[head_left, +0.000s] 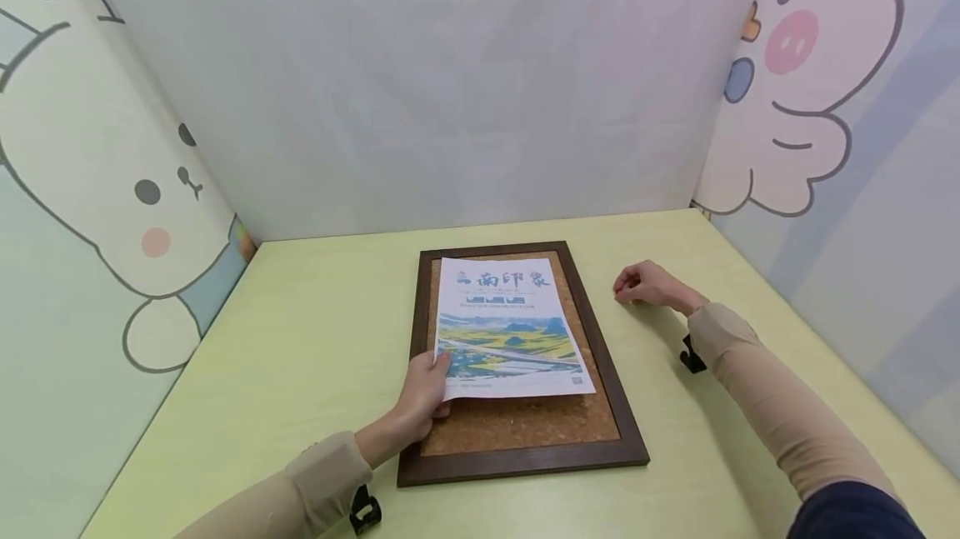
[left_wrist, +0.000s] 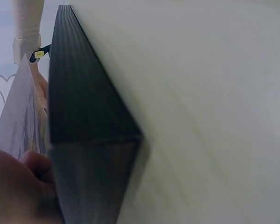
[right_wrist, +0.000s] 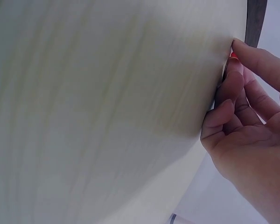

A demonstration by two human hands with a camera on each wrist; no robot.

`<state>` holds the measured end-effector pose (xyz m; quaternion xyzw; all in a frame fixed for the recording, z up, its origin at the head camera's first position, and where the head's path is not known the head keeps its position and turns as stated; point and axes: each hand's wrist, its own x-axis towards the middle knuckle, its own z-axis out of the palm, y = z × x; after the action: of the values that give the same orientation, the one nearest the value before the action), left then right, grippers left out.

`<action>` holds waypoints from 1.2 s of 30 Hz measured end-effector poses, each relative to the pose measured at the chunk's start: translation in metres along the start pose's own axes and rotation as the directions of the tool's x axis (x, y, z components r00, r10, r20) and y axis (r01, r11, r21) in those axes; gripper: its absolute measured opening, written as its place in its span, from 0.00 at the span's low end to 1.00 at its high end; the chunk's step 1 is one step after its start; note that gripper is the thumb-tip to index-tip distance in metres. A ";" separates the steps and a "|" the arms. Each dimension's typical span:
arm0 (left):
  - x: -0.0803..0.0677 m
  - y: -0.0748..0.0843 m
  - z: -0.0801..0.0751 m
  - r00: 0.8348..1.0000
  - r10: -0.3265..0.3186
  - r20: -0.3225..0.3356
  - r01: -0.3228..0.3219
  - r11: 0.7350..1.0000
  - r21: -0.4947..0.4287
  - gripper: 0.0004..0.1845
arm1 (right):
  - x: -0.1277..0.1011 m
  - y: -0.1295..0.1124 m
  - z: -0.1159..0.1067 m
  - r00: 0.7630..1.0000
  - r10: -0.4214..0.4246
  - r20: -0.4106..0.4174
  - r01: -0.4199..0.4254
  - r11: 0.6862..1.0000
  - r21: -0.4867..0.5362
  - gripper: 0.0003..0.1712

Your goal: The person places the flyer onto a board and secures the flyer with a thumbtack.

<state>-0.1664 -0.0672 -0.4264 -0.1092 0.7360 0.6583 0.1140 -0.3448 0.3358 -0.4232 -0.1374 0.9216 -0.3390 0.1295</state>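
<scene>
My left hand (head_left: 420, 393) grips a printed poster (head_left: 506, 331) by its lower left edge, thumb on top and fingers underneath. Chinese lettering and a blue, green and yellow landscape cover the sheet. Beneath it lies a corkboard (head_left: 525, 431) with a dark brown wooden frame, whose corner (left_wrist: 95, 144) fills much of the left wrist view. To the right of the board, my right hand (head_left: 651, 285) is low at the tabletop with curled fingers. Between its thumb and finger a small red object (right_wrist: 234, 55) shows, mostly hidden by the fingertips.
The pale yellow-green table (head_left: 315, 314) extends around the board. A plain grey wall (head_left: 450, 89) rises behind it, and side walls with a cartoon rabbit (head_left: 127, 189) and a cartoon pig (head_left: 825, 47) flank the table.
</scene>
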 end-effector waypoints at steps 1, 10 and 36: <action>0.000 0.000 0.000 1.000 -0.003 0.004 0.003 1.000 -0.001 0.22 | 0.000 0.000 0.000 1.000 0.001 -0.001 -0.001 1.000 0.001 0.11; -0.001 0.001 0.001 0.999 -0.013 0.041 0.013 1.000 -0.008 0.21 | -0.001 -0.004 0.002 1.000 0.014 -0.009 -0.014 1.000 -0.002 0.10; -0.004 0.026 -0.033 0.953 -0.065 0.296 -0.078 0.891 0.448 0.16 | 0.000 -0.005 0.002 1.000 0.018 -0.017 -0.018 1.000 0.011 0.11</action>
<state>-0.1710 -0.0969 -0.3972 0.0252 0.8434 0.4772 0.2454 -0.3436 0.3305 -0.4210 -0.1256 0.9221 -0.3439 0.1255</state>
